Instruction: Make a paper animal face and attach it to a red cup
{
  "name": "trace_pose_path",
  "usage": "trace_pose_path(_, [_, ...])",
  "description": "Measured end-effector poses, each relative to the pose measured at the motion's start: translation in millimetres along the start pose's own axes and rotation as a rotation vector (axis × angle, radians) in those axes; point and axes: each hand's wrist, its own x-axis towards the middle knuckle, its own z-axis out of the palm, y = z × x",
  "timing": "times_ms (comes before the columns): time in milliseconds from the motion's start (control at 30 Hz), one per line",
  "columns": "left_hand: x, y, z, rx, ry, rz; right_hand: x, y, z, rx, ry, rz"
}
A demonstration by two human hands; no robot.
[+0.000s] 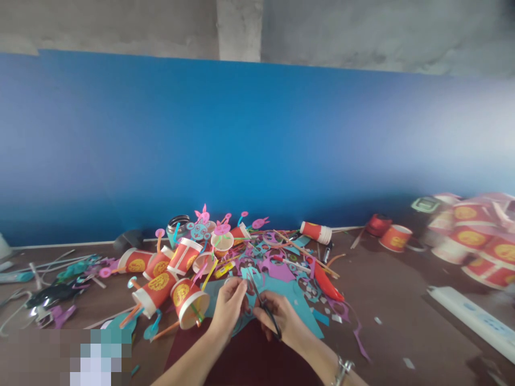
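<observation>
My right hand (279, 316) grips a pair of scissors (264, 306) with dark handles, its blades pointing up and away from me. My left hand (230, 301) pinches a small light-blue paper piece (246, 273) beside the blades. Whether the blades touch the paper cannot be made out. Larger blue paper (295, 300) lies beneath both hands. Left of them, several red-and-white paper cups (157, 289) lie tipped over, some with straws and paper shapes attached. A pink paper figure (202, 216) and a blue animal face (200, 230) stand up behind the cups.
Purple and blue paper scraps (277, 268) and thin sticks cover the middle. At right are a red tape-like roll (379, 224), a single cup (395, 238), bagged cups (475, 236) and a white power strip (478, 321). A blue partition (249, 145) rises behind the table.
</observation>
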Motion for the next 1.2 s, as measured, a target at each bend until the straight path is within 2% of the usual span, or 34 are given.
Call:
trace_pose_path(300, [1.1,-0.9,0.0,0.028,-0.039,0.054,0.2,0.6,0.2,0.010,0.008,-0.023])
trace_pose_path(667, [1.2,-0.7,-1.7,0.056,-0.040,0.055,-0.3,-2.3,0.2,-0.030,0.014,0.007])
trace_pose_path(933, [4.0,-6.6,-3.2,0.049,-0.086,0.042,0.7,2.8,-0.4,0.009,0.019,-0.008])
trace_pose_path(1200, [3.0,-1.5,-3.7,0.048,-0.074,0.035,0.6,0.7,-1.7,-0.034,0.028,-0.005])
